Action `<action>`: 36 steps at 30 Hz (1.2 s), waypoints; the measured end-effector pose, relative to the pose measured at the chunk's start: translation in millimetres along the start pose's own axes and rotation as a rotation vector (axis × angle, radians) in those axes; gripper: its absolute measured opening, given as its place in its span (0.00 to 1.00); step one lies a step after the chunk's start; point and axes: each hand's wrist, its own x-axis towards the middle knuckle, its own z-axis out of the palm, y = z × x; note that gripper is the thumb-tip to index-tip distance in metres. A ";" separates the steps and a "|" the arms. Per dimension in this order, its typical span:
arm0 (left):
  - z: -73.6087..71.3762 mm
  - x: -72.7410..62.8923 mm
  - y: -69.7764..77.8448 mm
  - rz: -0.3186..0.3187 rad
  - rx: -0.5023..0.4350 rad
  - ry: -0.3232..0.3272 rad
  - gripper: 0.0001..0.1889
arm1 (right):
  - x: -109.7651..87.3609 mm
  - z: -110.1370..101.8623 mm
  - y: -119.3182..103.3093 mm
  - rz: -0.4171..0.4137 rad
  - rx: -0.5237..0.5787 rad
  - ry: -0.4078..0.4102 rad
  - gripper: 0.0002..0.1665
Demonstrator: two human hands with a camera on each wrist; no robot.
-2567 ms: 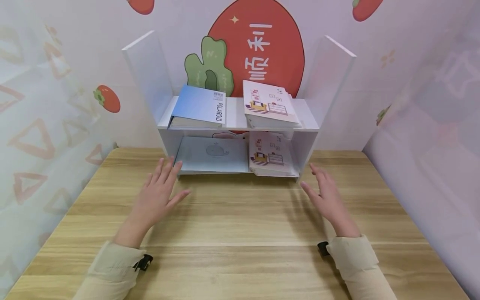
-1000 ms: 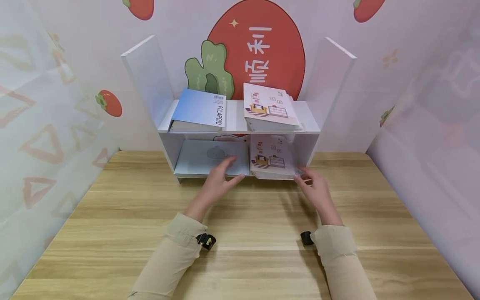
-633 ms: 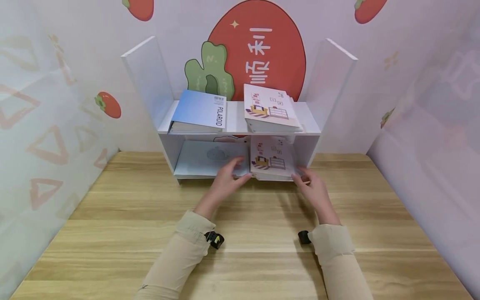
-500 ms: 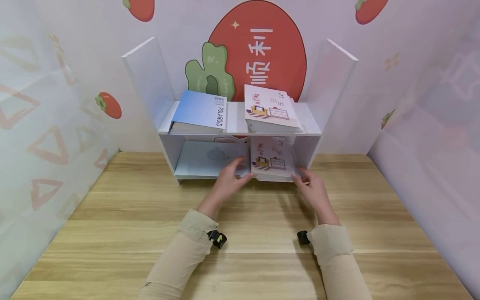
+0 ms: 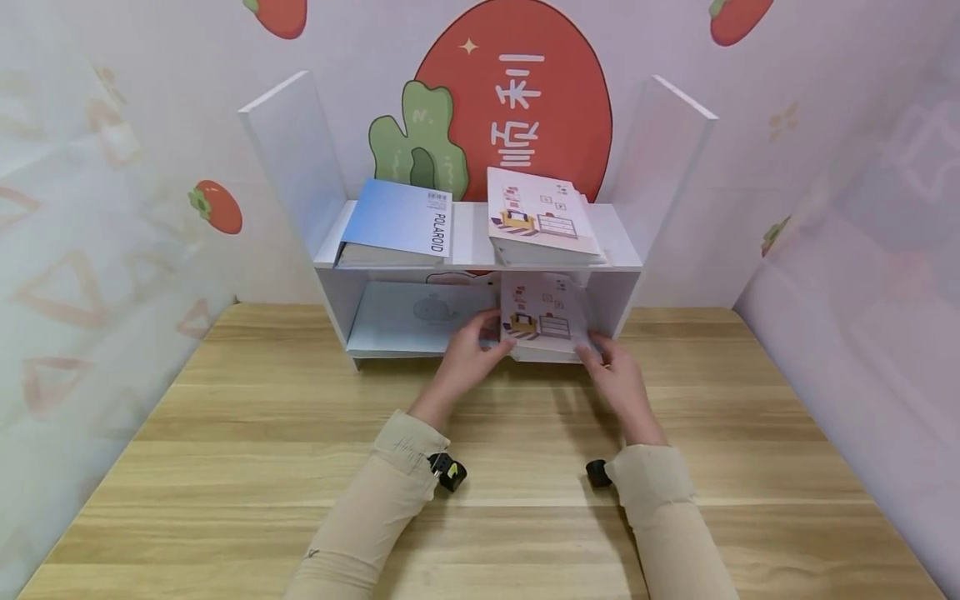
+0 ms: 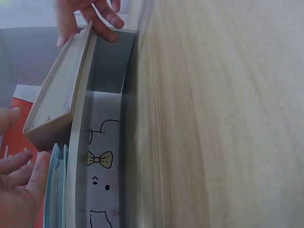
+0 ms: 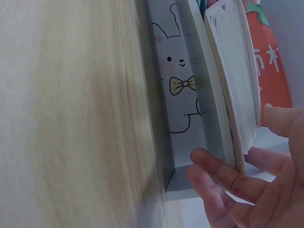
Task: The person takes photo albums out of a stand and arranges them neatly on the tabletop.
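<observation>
A white two-tier desk shelf (image 5: 468, 237) stands at the back of the table. On its lower tier, at right, lies a thick photo album (image 5: 543, 315) with a drawn room on its pale cover. My left hand (image 5: 463, 364) has its thumb at the album's front left corner and its fingers along the left side. My right hand (image 5: 619, 382) holds the front right corner, thumb above and fingers below in the right wrist view. Beside the left fingers is a pale blue book (image 5: 397, 321) with a whale on it. The left wrist view shows the album tilted within the shelf.
Above, the shelf board carries a blue album (image 5: 397, 218) marked POLAROID and another room-drawing album (image 5: 536, 208). White upright panels (image 5: 296, 150) rise at both ends. The wooden tabletop (image 5: 525, 533) extends in front, with printed curtains around.
My left hand has come from beyond the shelf's left end across to the lower right album. My right hand has moved left onto that album's right corner.
</observation>
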 end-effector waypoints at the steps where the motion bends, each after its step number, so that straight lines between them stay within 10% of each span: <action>1: 0.4 0.6 -0.2 -0.005 0.005 0.003 0.31 | -0.1 0.2 -0.4 0.005 0.003 0.001 0.34; 36: 5.3 0.3 9.0 -0.028 0.033 0.031 0.28 | 0.3 1.3 -5.7 0.099 0.157 -0.059 0.46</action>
